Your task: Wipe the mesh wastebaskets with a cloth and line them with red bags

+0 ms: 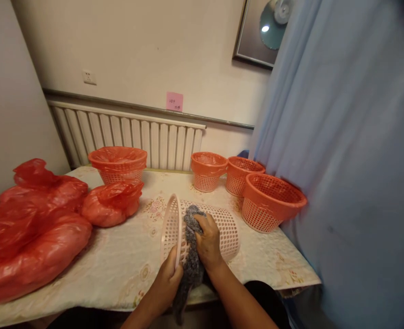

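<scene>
A pale pink perforated plastic basket [227, 224] lies on its side near the table's front edge, its mouth turned left. My left hand [169, 278] grips the basket's rim at the lower left, thumb on the outside. Bunched in my right hand [209, 240] is a dark grey cloth [192, 265], pressed against the basket's outer wall. The cloth's loose end hangs down over the table edge between my forearms. Part of the basket's underside is hidden behind my right hand and the cloth.
Red-bag-lined baskets stand at the back: one basket [118, 164] at left, and a small basket [208, 171], another basket [241, 176] and a larger basket [270, 201] at right. Full red bags [34, 246] cover the left side. A blue curtain [342, 160] borders the right; a radiator [129, 132] stands behind.
</scene>
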`<state>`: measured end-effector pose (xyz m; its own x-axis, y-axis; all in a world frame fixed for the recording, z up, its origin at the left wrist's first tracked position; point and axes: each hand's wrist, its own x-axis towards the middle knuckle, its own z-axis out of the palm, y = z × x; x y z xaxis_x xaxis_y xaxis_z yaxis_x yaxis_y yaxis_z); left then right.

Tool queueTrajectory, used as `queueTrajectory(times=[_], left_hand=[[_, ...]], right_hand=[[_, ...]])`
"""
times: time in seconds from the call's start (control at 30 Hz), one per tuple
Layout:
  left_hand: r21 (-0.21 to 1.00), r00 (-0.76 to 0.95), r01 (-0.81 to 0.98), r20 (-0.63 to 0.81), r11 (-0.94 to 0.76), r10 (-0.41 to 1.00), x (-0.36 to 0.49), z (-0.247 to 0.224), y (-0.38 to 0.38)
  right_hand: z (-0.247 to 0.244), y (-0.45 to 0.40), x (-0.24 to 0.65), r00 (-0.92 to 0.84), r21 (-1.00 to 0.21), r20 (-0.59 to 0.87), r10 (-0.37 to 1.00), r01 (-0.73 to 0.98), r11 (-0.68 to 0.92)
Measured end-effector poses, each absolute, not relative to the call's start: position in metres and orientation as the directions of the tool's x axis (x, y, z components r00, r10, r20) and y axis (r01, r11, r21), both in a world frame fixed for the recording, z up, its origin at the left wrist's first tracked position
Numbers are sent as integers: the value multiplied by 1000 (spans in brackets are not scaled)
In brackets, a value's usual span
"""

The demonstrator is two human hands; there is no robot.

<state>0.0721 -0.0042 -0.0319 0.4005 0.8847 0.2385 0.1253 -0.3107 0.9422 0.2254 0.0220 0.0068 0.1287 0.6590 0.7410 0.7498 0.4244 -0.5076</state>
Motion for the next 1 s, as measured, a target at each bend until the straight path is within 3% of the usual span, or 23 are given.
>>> queueTrajectory(times=[0.37,0.53,0.67,0.87,1.0], left_hand=[[927,412,157,251,-340,876,70,-36,1],[922,399,160,265,-352,878,68,-41,3],[914,405,182,267,-363,875,67,-42,6],[914,408,154,286,-375,867,70,-45,3],[918,382,193,256,-347,888,69,-52,-4]], right_hand=[[-40,39,366,399,-547,713,577,831,100],[-55,23,360,539,-607,711,452,795,8],[-60,7,305,539,-637,714,448,766,94],[-50,-14,215,318,-566,785,531,718,406],[-27,-10,188,266,-573,783,562,661,484]])
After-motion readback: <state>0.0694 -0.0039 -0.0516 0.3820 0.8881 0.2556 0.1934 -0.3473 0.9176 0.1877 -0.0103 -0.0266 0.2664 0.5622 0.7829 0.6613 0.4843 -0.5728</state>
